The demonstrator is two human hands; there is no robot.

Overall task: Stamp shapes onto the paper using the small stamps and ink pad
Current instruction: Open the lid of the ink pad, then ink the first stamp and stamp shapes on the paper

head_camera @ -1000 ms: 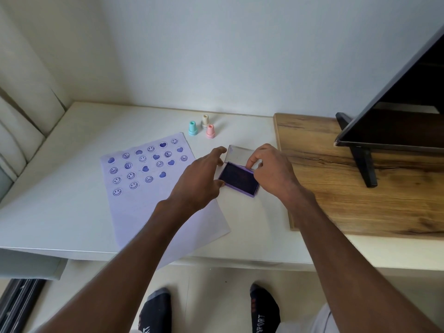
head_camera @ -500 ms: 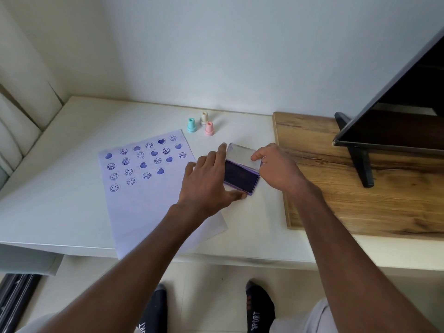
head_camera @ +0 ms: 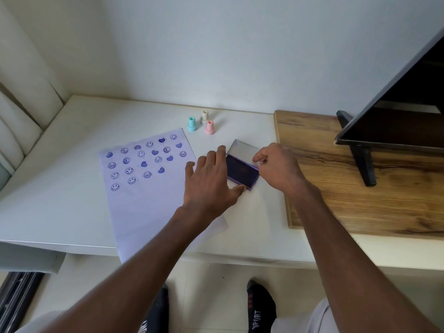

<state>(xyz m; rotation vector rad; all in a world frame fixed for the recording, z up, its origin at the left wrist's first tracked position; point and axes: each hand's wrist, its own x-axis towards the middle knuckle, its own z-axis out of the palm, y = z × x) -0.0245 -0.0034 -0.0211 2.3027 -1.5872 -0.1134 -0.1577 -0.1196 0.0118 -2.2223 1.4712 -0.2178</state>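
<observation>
Left hand (head_camera: pixel 211 181) now flat, fingers spread, beside ink pad (head_camera: pixel 242 171) — right hand (head_camera: pixel 278 167) pinching lid (head_camera: pixel 243 151).

Left hand (head_camera: pixel 211 181) shifted onto ink pad (head_camera: pixel 242 174) left edge; right hand (head_camera: pixel 278 167) fingers now at lid (head_camera: pixel 243 150).

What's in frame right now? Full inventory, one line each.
ink pad: 1, purple, lid open, on the table right of the paper
stamps: 3, teal, cream, pink, upright behind the paper
paper: 1, white, purple hearts and smileys on its far part, hangs over the table's near edge
table: 1, white
wooden board: 1, brown, right
screen: 1, black, on the board
left hand: at the pad's left edge
right hand: at the lid
socked feet: 2, dark, below
</observation>
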